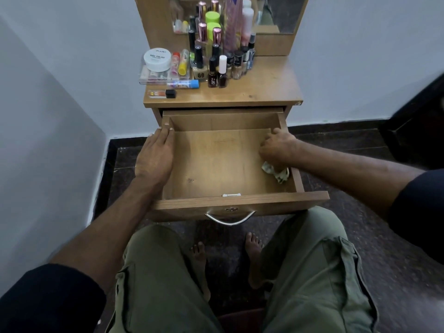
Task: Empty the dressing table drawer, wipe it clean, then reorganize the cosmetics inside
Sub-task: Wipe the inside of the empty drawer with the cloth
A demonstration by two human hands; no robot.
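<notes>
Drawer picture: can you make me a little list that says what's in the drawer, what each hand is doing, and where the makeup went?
drawer: pulled open, only a cloth inside
cloth: crumpled, by the right inside wall
right hand: holds the cloth, inside the drawer
left hand: rests on the drawer's left wall, fingers straight
cosmetics: standing on the tabletop, in front of the mirror
stage: wiping, nothing put back yet

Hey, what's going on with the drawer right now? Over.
Left hand flat on drawer side. Right hand grips cloth, wiping inside. Drawer empty; cosmetics on tabletop. Nothing blocking.
</notes>
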